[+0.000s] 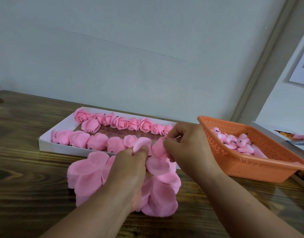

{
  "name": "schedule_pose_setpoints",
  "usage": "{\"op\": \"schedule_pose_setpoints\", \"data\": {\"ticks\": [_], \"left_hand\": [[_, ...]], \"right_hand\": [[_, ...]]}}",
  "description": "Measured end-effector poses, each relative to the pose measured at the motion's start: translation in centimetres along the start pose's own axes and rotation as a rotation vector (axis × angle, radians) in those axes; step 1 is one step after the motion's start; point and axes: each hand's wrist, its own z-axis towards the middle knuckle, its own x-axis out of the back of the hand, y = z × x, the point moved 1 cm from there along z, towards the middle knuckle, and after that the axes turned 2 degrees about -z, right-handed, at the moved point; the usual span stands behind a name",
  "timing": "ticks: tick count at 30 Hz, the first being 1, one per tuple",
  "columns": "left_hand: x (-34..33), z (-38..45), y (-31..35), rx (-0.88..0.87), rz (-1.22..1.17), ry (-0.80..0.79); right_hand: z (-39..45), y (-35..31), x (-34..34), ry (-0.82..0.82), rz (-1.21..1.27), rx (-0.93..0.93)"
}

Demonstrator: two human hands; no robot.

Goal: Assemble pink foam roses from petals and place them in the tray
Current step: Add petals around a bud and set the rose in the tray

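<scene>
Fingers of my left hand (130, 162) are curled into a grip on the upper edge of a petal (141, 143), while my right hand (185, 145) pinches a second petal (159, 149) just beside it, thumb and fingertips closed on its rim. Both grips meet above the stack of loose petals (123, 182) lying on the counter (27, 177), and my left palm rests across that stack, so part of it is hidden from me.

As I judge it, the step is peeling single petals off the sheet so they can be wrapped around a core. Foam this thin will likely crease or tear if I pull hard, so I should keep the pinch light and near the edge, draw the two petals apart slowly, and let my left hand hold the rest down.

Beyond my hands the tray (48, 143) holds a far row of finished roses (120, 123) and a near row of fuller, rounder ones (82, 140). To my right the orange basket (250, 162) holds small pink buds (240, 141), probably the cores I will reach for next
</scene>
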Motion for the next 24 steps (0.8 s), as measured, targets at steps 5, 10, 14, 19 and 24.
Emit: {"op": "schedule_pose_setpoints", "data": {"ticks": [5, 10, 14, 19, 24], "left_hand": [[0.0, -0.2, 0.0, 0.026, 0.120, -0.012], [-0.2, -0.3, 0.3, -0.039, 0.237, 0.063], [-0.3, -0.1, 0.6, -0.010, 0.298, 0.130], [0.1, -0.2, 0.4, -0.003, 0.062, 0.115], [0.1, -0.5, 0.5, -0.018, 0.071, 0.086]], "right_hand": [[-0.4, -1.1, 0.1, -0.123, -0.140, 0.087], [-0.4, -2.0, 0.1, -0.237, -0.213, 0.190], [-0.5, -2.0, 0.1, -0.240, -0.208, 0.168], [-0.6, -2.0, -0.2, -0.252, -0.177, 0.146], [-0.6, -2.0, -0.3, -0.270, -0.188, 0.167]]}}
